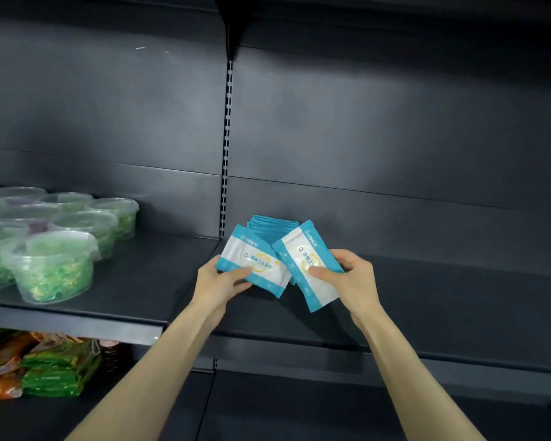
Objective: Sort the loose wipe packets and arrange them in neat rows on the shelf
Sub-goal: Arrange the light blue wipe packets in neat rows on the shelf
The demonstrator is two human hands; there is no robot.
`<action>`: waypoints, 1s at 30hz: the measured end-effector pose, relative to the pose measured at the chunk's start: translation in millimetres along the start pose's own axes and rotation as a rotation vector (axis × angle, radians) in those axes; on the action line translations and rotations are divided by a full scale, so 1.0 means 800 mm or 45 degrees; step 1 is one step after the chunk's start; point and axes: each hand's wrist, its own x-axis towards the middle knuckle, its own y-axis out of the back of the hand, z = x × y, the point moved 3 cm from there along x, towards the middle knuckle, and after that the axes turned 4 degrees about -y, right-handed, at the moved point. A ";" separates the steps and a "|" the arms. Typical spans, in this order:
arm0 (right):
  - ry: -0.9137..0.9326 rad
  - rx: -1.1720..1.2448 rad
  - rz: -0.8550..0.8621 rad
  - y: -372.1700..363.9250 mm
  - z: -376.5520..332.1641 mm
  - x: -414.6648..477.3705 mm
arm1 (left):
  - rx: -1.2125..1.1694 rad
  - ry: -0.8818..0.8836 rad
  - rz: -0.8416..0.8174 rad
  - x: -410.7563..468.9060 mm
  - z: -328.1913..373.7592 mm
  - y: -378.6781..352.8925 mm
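Two blue-and-white wipe packets are held just above the dark shelf (427, 300). My left hand (218, 281) grips the left packet (255, 261) by its lower left edge, thumb on its face. My right hand (352, 275) pinches the right packet (309, 265), which tilts down to the right and overlaps the left one. Behind both stands a row of several more blue packets (272, 226), upright near the back panel.
Several clear lidded tubs with green contents (54, 268) fill the left shelf section. A slotted upright (226, 148) divides the two sections. Green and orange bags (45, 367) lie on the lower shelf at left.
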 end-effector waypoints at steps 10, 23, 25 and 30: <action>-0.076 -0.066 -0.073 0.001 0.022 0.050 | 0.628 -0.059 -0.045 0.057 -0.022 -0.005; 0.004 -0.158 -0.062 -0.012 0.022 0.064 | 1.359 -0.283 0.057 0.067 -0.021 0.000; 0.061 -0.221 -0.081 -0.021 0.016 0.065 | 1.371 -0.271 0.005 0.070 -0.023 0.009; 0.164 -0.459 -0.130 -0.057 0.018 0.066 | 1.353 -0.128 -0.273 0.077 -0.027 0.025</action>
